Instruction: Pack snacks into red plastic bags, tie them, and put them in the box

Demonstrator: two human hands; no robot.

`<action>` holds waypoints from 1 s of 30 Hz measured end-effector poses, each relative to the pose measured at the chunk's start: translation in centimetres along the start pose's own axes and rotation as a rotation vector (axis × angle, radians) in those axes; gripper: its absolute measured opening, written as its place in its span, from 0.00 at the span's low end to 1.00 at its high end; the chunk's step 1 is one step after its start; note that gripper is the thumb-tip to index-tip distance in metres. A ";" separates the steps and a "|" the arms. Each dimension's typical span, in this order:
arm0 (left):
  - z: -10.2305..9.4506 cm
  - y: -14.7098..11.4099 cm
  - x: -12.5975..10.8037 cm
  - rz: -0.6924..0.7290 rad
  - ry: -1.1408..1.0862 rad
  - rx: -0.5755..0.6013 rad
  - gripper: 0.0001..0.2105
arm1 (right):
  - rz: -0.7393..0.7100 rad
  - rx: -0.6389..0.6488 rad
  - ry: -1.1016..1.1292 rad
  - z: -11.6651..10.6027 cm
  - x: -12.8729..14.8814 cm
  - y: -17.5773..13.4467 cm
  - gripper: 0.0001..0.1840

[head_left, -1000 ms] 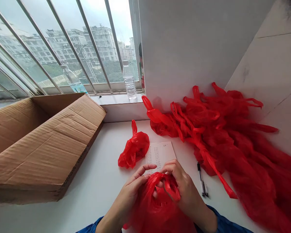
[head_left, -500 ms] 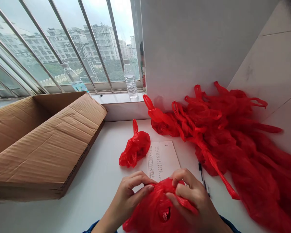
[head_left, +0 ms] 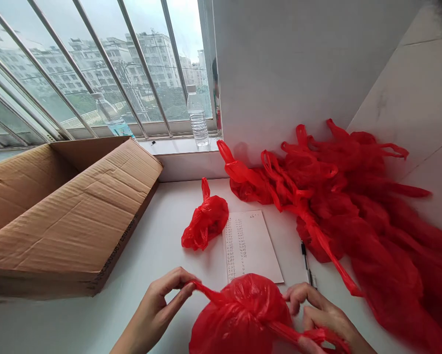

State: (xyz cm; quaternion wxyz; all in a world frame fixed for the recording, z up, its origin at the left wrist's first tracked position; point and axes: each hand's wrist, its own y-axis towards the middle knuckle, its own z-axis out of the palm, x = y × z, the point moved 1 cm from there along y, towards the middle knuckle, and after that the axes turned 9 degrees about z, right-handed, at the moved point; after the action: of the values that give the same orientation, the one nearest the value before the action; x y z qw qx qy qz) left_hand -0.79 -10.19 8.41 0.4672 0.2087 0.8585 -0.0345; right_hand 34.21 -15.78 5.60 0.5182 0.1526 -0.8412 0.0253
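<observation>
A full, rounded red plastic bag (head_left: pixel 239 314) sits at the bottom middle, its neck twisted together on top. My left hand (head_left: pixel 165 300) pinches one handle of it, drawn out to the left. On the other side my right hand (head_left: pixel 324 314) is closed around the opposite handle, which stretches toward the lower right. What the bag contains is hidden. Just beyond it lies a sheet of paper (head_left: pixel 258 246) with handwritten columns. A smaller red bag (head_left: pixel 208 221), bunched up with one handle standing, rests left of the paper.
An open cardboard box (head_left: pixel 77 211) takes up the left side. Many red plastic bags (head_left: pixel 354 196) are heaped along the wall at right. A black pen (head_left: pixel 305 258) lies beside the paper. Two plastic bottles, one clear (head_left: pixel 198 120) and one blue-labelled (head_left: pixel 112 115), stand by the barred window.
My hands have moved apart, pulling the two handles outward left and right. The bag's top, loosely gathered before, is now drawn tight, and more of the paper shows.
</observation>
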 end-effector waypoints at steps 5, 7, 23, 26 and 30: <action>3.4 -0.8 -2.0 0.205 0.296 -0.220 0.29 | -0.158 -0.174 -0.360 2.0 -2.8 1.8 0.41; 5.4 -0.9 -2.6 0.377 0.519 -0.132 0.31 | -0.300 -0.195 -0.530 4.0 -3.5 3.1 0.38; 10.7 -1.9 1.5 0.779 0.982 0.026 0.32 | -0.456 -0.236 -0.825 9.5 -3.5 2.6 0.38; 10.9 -1.8 1.6 0.781 0.993 0.028 0.30 | -0.454 -0.226 -0.827 9.8 -3.7 2.7 0.39; 11.0 -1.9 1.5 0.750 0.977 0.030 0.32 | -0.440 -0.225 -0.828 10.1 -4.0 2.5 0.39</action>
State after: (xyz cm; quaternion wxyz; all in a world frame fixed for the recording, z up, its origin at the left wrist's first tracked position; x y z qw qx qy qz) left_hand 6.38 -14.21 0.76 -0.0028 0.4949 0.8407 0.2197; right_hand 26.42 -14.46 -2.28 0.1462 0.2673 -0.9220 -0.2390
